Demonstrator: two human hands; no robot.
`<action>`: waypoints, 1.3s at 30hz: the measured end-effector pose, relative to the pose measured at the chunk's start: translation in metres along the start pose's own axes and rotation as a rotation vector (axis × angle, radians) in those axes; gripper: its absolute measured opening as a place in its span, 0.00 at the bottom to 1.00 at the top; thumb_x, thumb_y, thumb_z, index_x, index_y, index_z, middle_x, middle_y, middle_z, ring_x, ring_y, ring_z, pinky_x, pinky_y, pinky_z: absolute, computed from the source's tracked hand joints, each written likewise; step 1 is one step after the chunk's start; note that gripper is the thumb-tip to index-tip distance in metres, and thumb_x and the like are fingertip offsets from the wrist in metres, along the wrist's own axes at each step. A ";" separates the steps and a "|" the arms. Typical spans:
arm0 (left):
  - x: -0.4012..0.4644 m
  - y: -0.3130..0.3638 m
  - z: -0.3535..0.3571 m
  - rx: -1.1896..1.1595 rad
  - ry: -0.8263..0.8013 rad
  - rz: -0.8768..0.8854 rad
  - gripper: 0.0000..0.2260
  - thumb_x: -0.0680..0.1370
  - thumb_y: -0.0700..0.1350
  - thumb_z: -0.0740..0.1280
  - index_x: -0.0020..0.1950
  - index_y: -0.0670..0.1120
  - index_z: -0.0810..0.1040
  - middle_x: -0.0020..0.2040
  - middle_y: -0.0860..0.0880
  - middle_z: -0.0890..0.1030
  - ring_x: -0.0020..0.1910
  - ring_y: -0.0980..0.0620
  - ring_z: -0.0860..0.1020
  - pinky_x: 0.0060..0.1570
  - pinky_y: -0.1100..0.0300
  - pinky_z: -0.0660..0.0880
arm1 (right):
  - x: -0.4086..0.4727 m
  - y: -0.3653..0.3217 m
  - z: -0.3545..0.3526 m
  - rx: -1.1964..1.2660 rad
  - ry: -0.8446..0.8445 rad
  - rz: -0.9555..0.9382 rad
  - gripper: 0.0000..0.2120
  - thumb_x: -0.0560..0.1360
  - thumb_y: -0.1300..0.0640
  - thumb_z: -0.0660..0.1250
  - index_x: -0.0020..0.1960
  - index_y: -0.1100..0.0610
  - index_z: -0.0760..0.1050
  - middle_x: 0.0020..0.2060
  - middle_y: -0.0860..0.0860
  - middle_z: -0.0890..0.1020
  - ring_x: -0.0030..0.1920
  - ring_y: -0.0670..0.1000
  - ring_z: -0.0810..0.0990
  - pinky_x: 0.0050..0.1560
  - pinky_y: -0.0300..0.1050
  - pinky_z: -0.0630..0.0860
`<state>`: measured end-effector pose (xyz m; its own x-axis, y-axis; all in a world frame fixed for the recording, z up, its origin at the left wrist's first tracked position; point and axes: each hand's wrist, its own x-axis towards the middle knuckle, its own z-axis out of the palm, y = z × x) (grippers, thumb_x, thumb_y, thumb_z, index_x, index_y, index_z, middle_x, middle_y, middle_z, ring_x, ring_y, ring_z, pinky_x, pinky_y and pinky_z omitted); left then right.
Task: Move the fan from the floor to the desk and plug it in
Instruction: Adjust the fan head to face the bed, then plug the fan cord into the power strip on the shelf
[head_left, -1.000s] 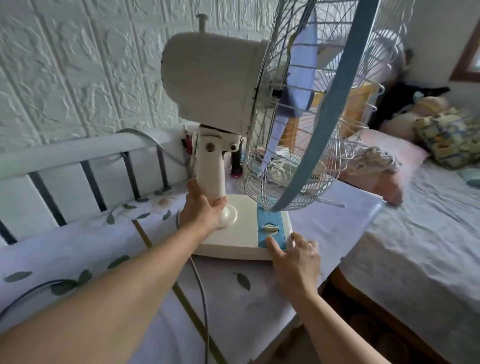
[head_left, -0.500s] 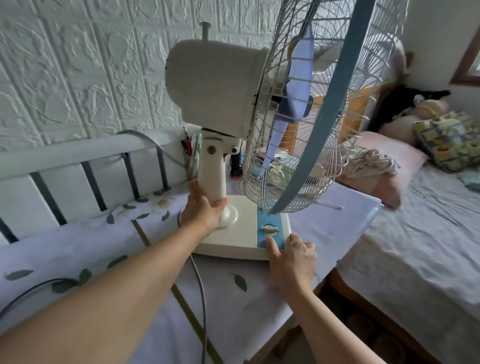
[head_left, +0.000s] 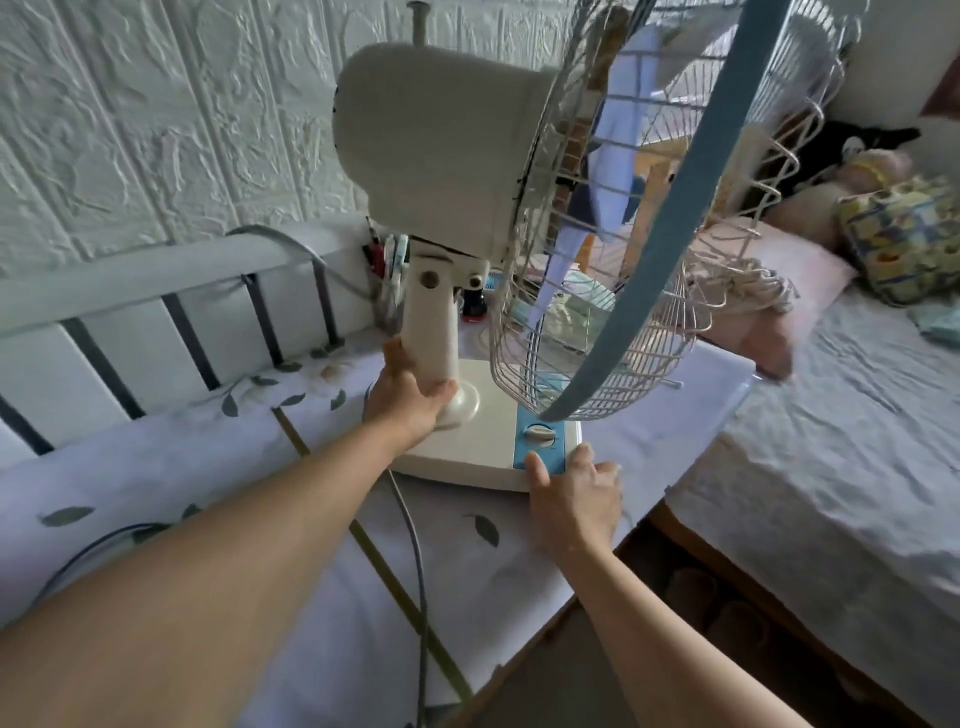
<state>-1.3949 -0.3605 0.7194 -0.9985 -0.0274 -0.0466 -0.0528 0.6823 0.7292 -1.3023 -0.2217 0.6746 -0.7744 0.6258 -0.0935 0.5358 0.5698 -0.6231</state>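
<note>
- Table fan (head_left: 457, 208) on bench (head_left: 156, 467), base barely shifted over the last second.
- My left hand (head_left: 410, 400) still grips its neck; right hand (head_left: 571, 493) lies flat against the base edge.
- Placement looks done; cord (head_left: 415, 561) unplugged, I judge.

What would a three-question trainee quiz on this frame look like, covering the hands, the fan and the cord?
1. True or false: the fan stands with its base on the desk.
2. Which part does the left hand hold? A) the wire cage B) the neck above the base C) the dial
3. Fill in: the right hand rests at the base's front edge, its thumb on the ____ control panel.

Key: 1 true. 2 B, the grip wraps the neck. 3 blue. The cord trails toward the camera; no plug shows.
</note>
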 end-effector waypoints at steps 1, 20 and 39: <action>-0.004 -0.001 -0.004 -0.006 -0.006 -0.006 0.34 0.75 0.52 0.67 0.74 0.46 0.52 0.69 0.43 0.71 0.65 0.40 0.73 0.65 0.48 0.71 | -0.005 -0.003 -0.002 -0.009 -0.017 0.010 0.31 0.75 0.41 0.61 0.69 0.60 0.62 0.61 0.61 0.69 0.64 0.61 0.66 0.67 0.53 0.63; -0.096 -0.034 -0.040 -0.521 -0.215 -0.640 0.08 0.80 0.38 0.53 0.49 0.43 0.71 0.31 0.47 0.72 0.27 0.51 0.73 0.31 0.61 0.68 | -0.093 -0.045 -0.028 0.016 -0.260 -0.034 0.28 0.76 0.64 0.56 0.75 0.57 0.54 0.69 0.58 0.59 0.65 0.61 0.67 0.67 0.51 0.64; -0.220 0.006 -0.226 -0.340 0.068 -0.485 0.13 0.79 0.38 0.57 0.40 0.44 0.79 0.29 0.47 0.71 0.25 0.52 0.64 0.23 0.66 0.58 | -0.196 -0.158 -0.092 0.158 -0.508 -0.605 0.20 0.77 0.64 0.59 0.68 0.56 0.69 0.67 0.56 0.67 0.64 0.57 0.71 0.66 0.49 0.70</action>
<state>-1.1784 -0.5160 0.8883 -0.8575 -0.3318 -0.3933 -0.4926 0.3087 0.8137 -1.2043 -0.3852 0.8632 -0.9939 -0.1076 -0.0222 -0.0505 0.6267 -0.7776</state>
